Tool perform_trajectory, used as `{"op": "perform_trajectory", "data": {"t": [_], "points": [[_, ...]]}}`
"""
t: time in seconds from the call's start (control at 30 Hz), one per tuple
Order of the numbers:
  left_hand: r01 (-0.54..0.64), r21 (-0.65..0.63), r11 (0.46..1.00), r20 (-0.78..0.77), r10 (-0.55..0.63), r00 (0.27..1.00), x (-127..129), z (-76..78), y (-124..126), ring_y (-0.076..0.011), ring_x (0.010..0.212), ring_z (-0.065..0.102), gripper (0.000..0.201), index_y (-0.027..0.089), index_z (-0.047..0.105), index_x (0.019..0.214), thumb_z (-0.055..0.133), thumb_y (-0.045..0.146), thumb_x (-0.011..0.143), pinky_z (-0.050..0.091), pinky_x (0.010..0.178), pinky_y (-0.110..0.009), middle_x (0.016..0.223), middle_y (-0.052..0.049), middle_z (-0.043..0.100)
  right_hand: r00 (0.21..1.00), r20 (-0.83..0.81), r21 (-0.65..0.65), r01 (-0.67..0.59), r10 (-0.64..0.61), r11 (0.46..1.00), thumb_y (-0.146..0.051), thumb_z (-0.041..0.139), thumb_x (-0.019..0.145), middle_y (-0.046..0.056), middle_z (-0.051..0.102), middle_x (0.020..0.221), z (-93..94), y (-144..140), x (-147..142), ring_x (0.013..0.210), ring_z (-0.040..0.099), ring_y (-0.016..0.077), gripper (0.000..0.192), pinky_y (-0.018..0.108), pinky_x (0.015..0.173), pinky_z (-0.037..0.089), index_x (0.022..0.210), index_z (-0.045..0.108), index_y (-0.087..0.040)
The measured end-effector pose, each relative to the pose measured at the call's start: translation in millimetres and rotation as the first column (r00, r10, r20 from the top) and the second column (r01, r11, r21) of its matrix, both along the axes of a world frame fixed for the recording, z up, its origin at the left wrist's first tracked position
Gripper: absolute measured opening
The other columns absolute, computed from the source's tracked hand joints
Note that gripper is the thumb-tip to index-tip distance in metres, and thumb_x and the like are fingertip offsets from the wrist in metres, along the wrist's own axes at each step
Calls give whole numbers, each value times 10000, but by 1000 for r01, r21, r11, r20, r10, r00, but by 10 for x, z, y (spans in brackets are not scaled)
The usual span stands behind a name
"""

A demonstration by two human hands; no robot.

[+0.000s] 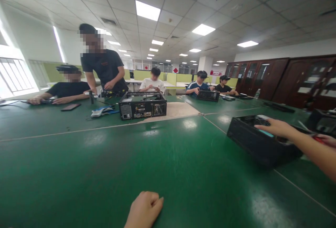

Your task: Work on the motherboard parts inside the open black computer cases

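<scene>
I see one big green table [162,165], glossy, with pale seam lines crossing it. At the near edge a fist [145,208] rests on the bare top. To the right a black case [259,142] lies on it. In the middle, farther off, stands an open PC case [143,105] — its back panel faces me — and just behind it to the right lies a beige mat [181,109]. Left of that case lie a blue-white bundle [102,111] and a dark phone [70,107]. Far right, another case [208,95] sits on the top — beyond it I can't tell the flat dark items apart.
</scene>
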State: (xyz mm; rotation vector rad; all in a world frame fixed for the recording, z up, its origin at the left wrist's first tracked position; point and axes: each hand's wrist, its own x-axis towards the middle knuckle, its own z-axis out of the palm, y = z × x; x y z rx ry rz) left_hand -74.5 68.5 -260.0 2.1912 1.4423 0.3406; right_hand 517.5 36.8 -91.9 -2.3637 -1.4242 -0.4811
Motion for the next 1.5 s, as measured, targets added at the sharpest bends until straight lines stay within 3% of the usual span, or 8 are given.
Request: {"op": "perform_trajectory", "data": {"t": [0.4, 0.63, 0.73, 0.83, 0.9, 1.07, 1.23, 1.5], "points": [[27, -107, 994, 353, 13, 935, -38, 162, 36, -95, 501, 205, 426, 200, 217, 492, 434, 438, 772, 177, 478, -268, 514, 50, 195, 997, -78, -343, -40, 14, 939, -660, 348, 817, 126, 663, 847, -538, 144, -1575, 824, 627, 296, 556, 345, 633, 419, 866, 634, -185], [152, 223, 963, 415, -235, 879, 365, 1388, 323, -75, 489, 205, 458, 191, 226, 494, 447, 431, 816, 169, 475, -249, 513, 56, 184, 932, -34, -378, -346, 361, 859, -552, 339, 872, 139, 659, 820, -396, -259, -2937, 796, 622, 277, 487, 336, 647, 412, 802, 623, -162], [203, 424, 883, 285, -343, 895, 788, 1935, 476, -66, 480, 225, 451, 180, 267, 475, 446, 411, 819, 156, 476, -246, 499, 55, 207, 815, -144, -418, -564, 561, 712, -530, 410, 854, 139, 670, 846, -194, -436, -3824, 800, 620, 270, 443, 350, 684, 430, 863, 654, -161], [228, 568, 791, 108, -346, 932, 1168, 2189, 593, -73, 469, 278, 410, 156, 394, 461, 471, 389, 789, 170, 483, -247, 464, 43, 285, 525, -291, -553, -774, 800, 307, -516, 541, 780, 96, 683, 830, 81, -470, -4380, 789, 617, 251, 352, 340, 667, 450, 835, 679, -197], [236, 623, 746, 18, -315, 949, 1287, 2180, 622, -86, 479, 327, 371, 139, 493, 494, 471, 375, 780, 191, 491, -249, 469, 21, 372, 437, -357, -570, -802, 826, 178, -513, 499, 802, 63, 671, 725, 177, -385, -4427, 710, 618, 224, 354, 328, 633, 455, 775, 687, -215], [316, 599, 736, -165, -273, 948, 1129, 1843, 488, -136, 531, 481, 350, 143, 634, 599, 425, 345, 795, 287, 512, -263, 553, -49, 551, 650, -210, -546, -698, 730, 464, -592, 658, 622, 200, 621, 1063, -183, -54, -3961, 984, 565, 366, 669, 482, 816, 432, 1088, 637, -111], [548, 279, 789, -465, -388, 796, 962, 1591, 388, -233, 648, 621, 248, 129, 699, 723, 539, 316, 694, 416, 534, -286, 670, -128, 653, 586, -276, -619, -715, 762, 326, -480, 790, 450, 172, 535, 1244, -533, 103, -3892, 1174, 445, 379, 822, 509, 972, 331, 1179, 584, -160], [544, -69, 836, -663, -446, 602, 1025, 1501, 376, -341, 790, 655, 299, 52, 711, 900, 706, 216, 649, 527, 678, -394, 856, -228, 690, 632, -482, -706, -690, 606, 158, -365, 795, 393, -13, 638, 696, -48, -66, -3929, 553, 552, 161, 515, 275, 503, 416, 888, 706, -256]]}}
